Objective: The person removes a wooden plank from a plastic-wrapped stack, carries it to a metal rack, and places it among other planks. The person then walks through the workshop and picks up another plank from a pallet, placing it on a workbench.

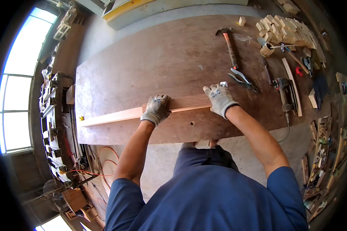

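Observation:
A wooden board lies along the near side of the brown worktable, with a long pale wood strip running on from it to the table's left end. My left hand, in a pale work glove, is closed over the wood where the strip and the board meet. Gloved the same way, my right hand grips the board's right end, its thumb toward the left. Just past its fingertips is a small whitish object that I cannot make out. The glove hides how the two pieces meet.
Right of my hands lie a hammer, pliers and a corded or air-fed power tool beside a curved wood strip. Small wood blocks are stacked at the far right. The worktable has a small hole near its front edge.

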`<state>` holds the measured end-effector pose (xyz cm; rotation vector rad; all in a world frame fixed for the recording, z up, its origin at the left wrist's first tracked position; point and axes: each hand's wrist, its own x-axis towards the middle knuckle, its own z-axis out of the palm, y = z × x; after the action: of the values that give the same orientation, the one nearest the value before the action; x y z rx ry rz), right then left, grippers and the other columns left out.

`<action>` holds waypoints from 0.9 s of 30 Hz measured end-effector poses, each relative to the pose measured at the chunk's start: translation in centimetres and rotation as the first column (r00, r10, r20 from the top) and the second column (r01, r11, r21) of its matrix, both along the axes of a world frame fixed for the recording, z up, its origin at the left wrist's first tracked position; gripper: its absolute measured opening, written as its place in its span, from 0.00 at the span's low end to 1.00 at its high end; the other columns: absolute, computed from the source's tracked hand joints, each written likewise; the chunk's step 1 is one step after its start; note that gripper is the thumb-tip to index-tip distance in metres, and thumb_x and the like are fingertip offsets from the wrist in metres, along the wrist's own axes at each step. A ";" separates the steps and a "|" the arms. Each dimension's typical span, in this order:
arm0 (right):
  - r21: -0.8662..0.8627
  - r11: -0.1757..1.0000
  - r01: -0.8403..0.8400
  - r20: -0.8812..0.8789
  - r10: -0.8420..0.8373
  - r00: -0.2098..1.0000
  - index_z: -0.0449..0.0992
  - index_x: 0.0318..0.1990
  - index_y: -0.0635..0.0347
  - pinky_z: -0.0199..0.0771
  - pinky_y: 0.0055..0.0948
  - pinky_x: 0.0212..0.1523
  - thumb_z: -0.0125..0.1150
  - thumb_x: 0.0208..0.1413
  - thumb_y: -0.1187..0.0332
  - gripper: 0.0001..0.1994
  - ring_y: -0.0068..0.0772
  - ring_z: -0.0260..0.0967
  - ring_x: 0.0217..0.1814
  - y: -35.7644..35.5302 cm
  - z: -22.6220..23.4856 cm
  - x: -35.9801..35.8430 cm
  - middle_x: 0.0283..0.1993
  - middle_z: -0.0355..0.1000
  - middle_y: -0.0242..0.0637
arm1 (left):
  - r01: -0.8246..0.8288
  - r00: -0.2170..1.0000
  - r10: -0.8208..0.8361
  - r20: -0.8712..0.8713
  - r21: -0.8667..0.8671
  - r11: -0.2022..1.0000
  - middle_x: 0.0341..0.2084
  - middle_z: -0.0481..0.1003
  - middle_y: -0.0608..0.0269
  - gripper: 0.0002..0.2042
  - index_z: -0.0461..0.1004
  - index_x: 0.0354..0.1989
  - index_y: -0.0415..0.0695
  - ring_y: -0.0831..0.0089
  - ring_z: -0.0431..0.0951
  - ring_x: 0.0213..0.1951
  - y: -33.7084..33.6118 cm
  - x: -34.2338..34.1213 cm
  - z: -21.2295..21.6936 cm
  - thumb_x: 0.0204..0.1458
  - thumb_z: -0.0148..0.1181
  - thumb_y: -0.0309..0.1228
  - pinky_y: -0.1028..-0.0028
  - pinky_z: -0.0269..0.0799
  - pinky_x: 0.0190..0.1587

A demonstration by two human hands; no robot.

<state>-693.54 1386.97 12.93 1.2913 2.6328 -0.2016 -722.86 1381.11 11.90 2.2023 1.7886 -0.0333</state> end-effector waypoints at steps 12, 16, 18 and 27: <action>-0.154 0.670 0.726 -0.336 -0.726 0.599 0.75 0.44 0.59 0.75 0.54 0.43 0.67 0.51 0.60 0.17 0.57 0.75 0.39 -18.6 -4.0 17.4 0.37 0.77 0.52 | 0.030 1.000 -0.030 -0.008 0.067 0.997 0.43 0.78 0.53 0.23 0.75 0.47 0.45 0.53 0.75 0.51 -0.7 -1.0 -0.5 0.40 0.70 0.36 0.57 0.69 0.54; -0.556 0.382 0.738 0.340 -0.706 0.622 0.80 0.47 0.59 0.71 0.46 0.59 0.70 0.49 0.51 0.23 0.50 0.73 0.56 -34.1 -13.4 21.3 0.51 0.77 0.51 | 0.059 0.998 -0.061 0.035 0.051 0.997 0.42 0.79 0.51 0.23 0.75 0.47 0.45 0.52 0.76 0.49 0.2 0.0 -0.5 0.40 0.69 0.37 0.56 0.71 0.52; -0.676 0.332 0.658 0.370 -0.619 0.693 0.80 0.50 0.56 0.72 0.43 0.60 0.68 0.50 0.47 0.26 0.51 0.72 0.59 -44.3 -20.0 22.7 0.56 0.76 0.46 | 0.075 0.997 -0.077 0.015 0.075 0.994 0.41 0.79 0.51 0.23 0.75 0.47 0.45 0.52 0.76 0.49 0.4 0.5 -0.5 0.40 0.69 0.37 0.56 0.71 0.52; -0.749 -0.141 0.647 0.459 -0.815 0.354 0.79 0.56 0.56 0.72 0.42 0.59 0.53 0.61 0.53 0.23 0.48 0.70 0.65 -55.5 -27.4 18.6 0.61 0.74 0.45 | 0.025 0.998 -0.019 -0.062 0.112 0.993 0.51 0.75 0.48 0.34 0.67 0.59 0.48 0.49 0.71 0.57 -1.6 -2.5 -1.7 0.42 0.72 0.44 0.53 0.64 0.62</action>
<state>-674.89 1331.52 -14.45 2.0656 0.8716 -1.6651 -725.33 1379.55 10.21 2.3224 1.8404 -0.0040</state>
